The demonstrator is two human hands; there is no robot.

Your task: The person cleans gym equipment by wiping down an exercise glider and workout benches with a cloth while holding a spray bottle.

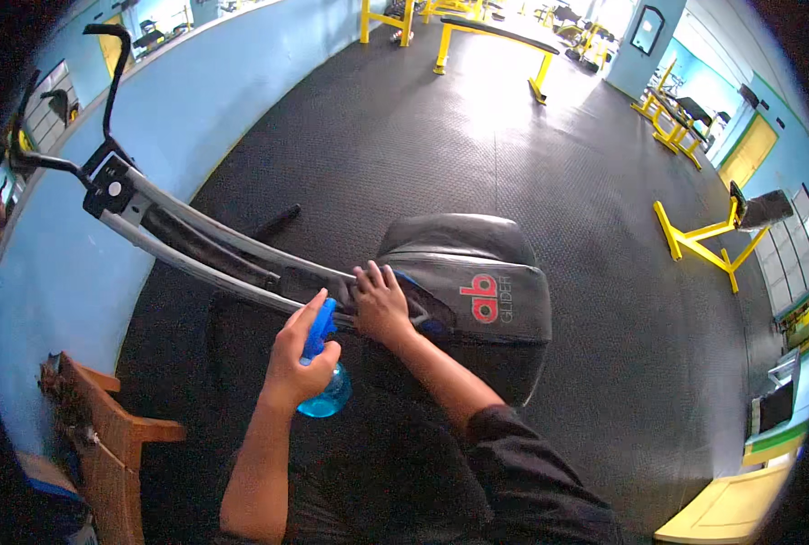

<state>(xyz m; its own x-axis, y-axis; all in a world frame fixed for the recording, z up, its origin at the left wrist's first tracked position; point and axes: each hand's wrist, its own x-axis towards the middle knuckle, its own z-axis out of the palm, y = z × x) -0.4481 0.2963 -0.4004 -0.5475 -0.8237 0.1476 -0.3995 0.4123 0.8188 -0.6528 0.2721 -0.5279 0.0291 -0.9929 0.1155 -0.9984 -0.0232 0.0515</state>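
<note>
My left hand grips a blue spray bottle by its neck and trigger head, its clear blue body hanging below the fingers. Just right of it, my right hand lies palm down at the lower end of the curved grey rails of an ab glider; whether anything is under the palm is hidden. The machine's black padded seat, with red and grey lettering, is to the right of that hand. Black bent handlebars rise from the rails' far left end.
A blue wall with mirrors runs along the left, above a wooden stand. Black textured matting covers the floor. A yellow-legged bench stands at the back, and a yellow-framed exercise bench stands at the right.
</note>
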